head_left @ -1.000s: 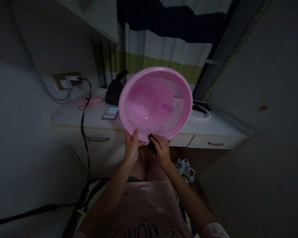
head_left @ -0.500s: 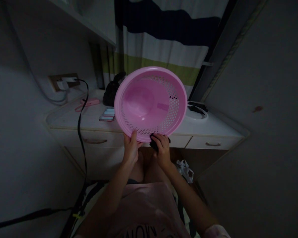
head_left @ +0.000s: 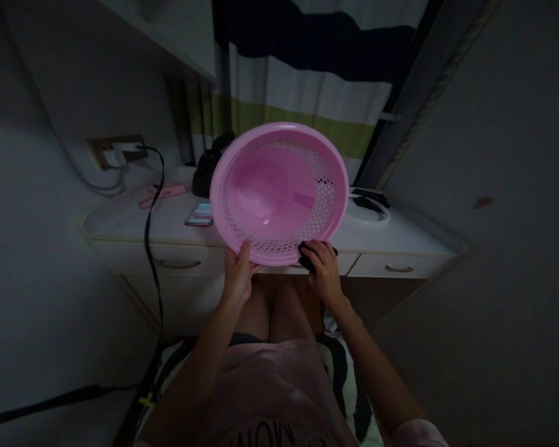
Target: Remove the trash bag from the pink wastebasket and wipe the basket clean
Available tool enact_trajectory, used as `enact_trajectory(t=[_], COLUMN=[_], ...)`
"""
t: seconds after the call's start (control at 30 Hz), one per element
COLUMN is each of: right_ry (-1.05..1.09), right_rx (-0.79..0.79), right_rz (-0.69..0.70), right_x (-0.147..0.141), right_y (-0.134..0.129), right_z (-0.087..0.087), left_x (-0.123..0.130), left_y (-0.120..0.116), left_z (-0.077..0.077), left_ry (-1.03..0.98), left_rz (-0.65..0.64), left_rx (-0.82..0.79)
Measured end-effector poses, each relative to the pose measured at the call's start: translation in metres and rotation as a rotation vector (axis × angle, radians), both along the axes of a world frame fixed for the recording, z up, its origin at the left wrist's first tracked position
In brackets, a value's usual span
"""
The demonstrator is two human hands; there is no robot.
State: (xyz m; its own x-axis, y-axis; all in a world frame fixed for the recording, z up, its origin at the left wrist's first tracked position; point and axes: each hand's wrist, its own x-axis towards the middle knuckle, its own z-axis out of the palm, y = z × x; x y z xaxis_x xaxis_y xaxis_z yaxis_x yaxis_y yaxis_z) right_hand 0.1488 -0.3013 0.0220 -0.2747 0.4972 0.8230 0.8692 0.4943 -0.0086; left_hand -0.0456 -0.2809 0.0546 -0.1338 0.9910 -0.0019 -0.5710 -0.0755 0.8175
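A round pink basket (head_left: 272,186) with perforated sides is tilted so its inside faces me, above the white desk. My left hand (head_left: 238,273) grips its lower left rim, the thumb over the edge. My right hand (head_left: 323,267) is closed on a black cloth (head_left: 307,257), which touches the basket's lower right rim. The fingers lie over the dark cloth, and part of it sticks out beyond them on the right.
On the desk (head_left: 410,239) are a pink strapped item (head_left: 170,190), a phone-like item (head_left: 199,215), a black bag (head_left: 204,177) and a white cable loop (head_left: 377,217). A black cord (head_left: 148,242) hangs from the wall socket at left.
My right hand has slid to the right along the basket's lower rim with the black cloth. My left hand and the basket have shifted slightly left.
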Motion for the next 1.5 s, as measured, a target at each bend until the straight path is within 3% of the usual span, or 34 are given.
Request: enact_trajectory(t=[0.13,0.33,0.5,0.7,0.8,0.9,1.03,1.17,1.3,1.4,1.5], right_ry=[0.100,0.181,0.134,-0.047,-0.054,-0.001,0.100,0.137,0.191,0.159,0.098], right_rx=[-0.003,-0.045,-0.093,-0.054,-0.058,-0.064,-0.089,-0.163,-0.158,-0.128,-0.124], right_rz=[-0.028,0.059,0.160,0.103,0.029,-0.014,0.032,0.162,0.223,0.193,0.185], right_x=[0.007,-0.041,-0.064,-0.016,0.011,0.020,-0.002,-0.051,-0.095,-0.104,-0.090], right_y=[0.002,0.000,-0.003,-0.002,0.002,0.005,0.004,0.001,-0.001,-0.003,-0.006], right_z=[0.000,-0.020,-0.020,-0.002,0.010,0.017,0.013,0.004,0.005,0.010,0.012], left_x=[0.004,0.014,0.014,0.006,0.002,0.001,0.003,0.011,0.017,0.016,0.013], left_y=[-0.001,0.000,0.000,-0.001,-0.002,-0.003,-0.002,0.001,0.002,0.001,0.001], left_z=[0.001,-0.008,-0.009,0.002,0.005,0.006,0.006,-0.002,-0.008,-0.007,-0.005], left_ry=[0.013,-0.006,-0.038,-0.045,-0.037,-0.032,-0.036,-0.074,-0.113,-0.144,-0.210], left_rz=[-0.005,-0.009,0.002,-0.003,-0.005,0.000,0.010,0.018,0.124,0.116,0.063], left_rx=[0.006,0.045,0.017,-0.020,-0.013,-0.007,-0.013,0.047,0.125,0.070,0.051])
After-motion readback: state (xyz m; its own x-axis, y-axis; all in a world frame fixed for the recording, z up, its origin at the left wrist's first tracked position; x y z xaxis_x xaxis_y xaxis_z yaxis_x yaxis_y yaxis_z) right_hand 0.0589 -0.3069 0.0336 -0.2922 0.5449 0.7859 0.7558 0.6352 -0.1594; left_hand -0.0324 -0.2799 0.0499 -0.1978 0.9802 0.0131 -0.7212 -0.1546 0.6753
